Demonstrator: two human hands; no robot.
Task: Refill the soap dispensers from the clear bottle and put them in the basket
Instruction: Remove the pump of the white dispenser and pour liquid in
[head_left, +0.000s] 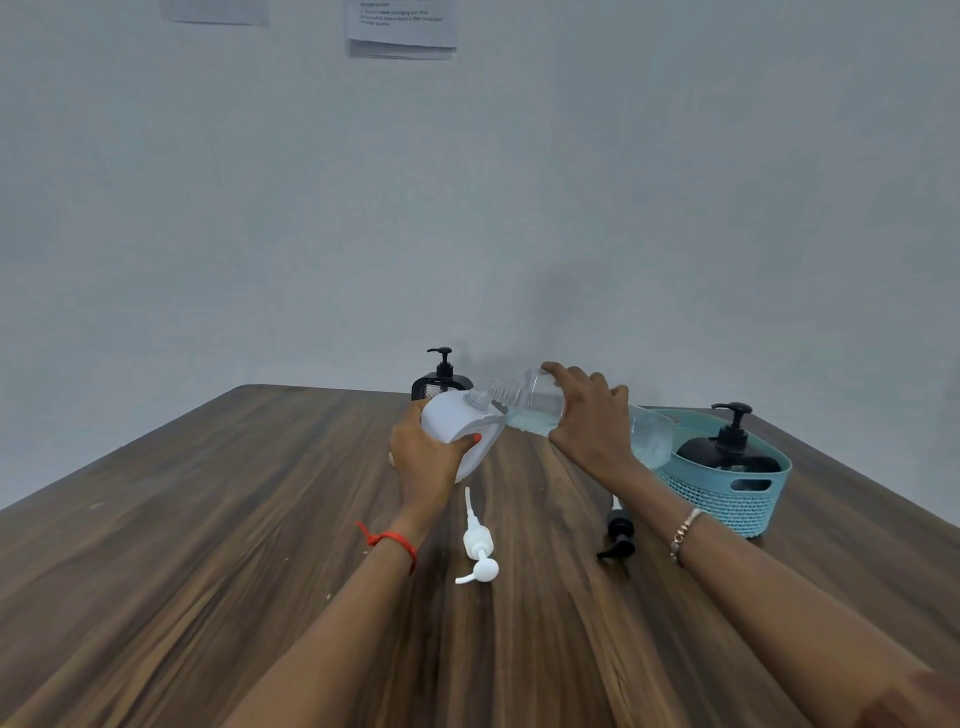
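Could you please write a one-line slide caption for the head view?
Right hand tips the clear bottle toward the white dispenser held by the left hand.

Wall: you're facing a plain, matte, pale grey-blue wall (519, 208); it fills the upper half of your view.
Papers: 2 printed sheets are stuck up top. The center sheet (402, 28) has sm. text, too blurry to read, w/ a 2nd layer showing at its btm edge. The left sheet (213, 11) is cut off by the frame.
Table: dark wood-grain table (182, 545), streaky brown. The far-left corner is rounded. The far edge is close to the wall; you can't tell if they touch.
Light: soft & even. There's a faint grey shadow on the wall just above the table's far edge, center-right.
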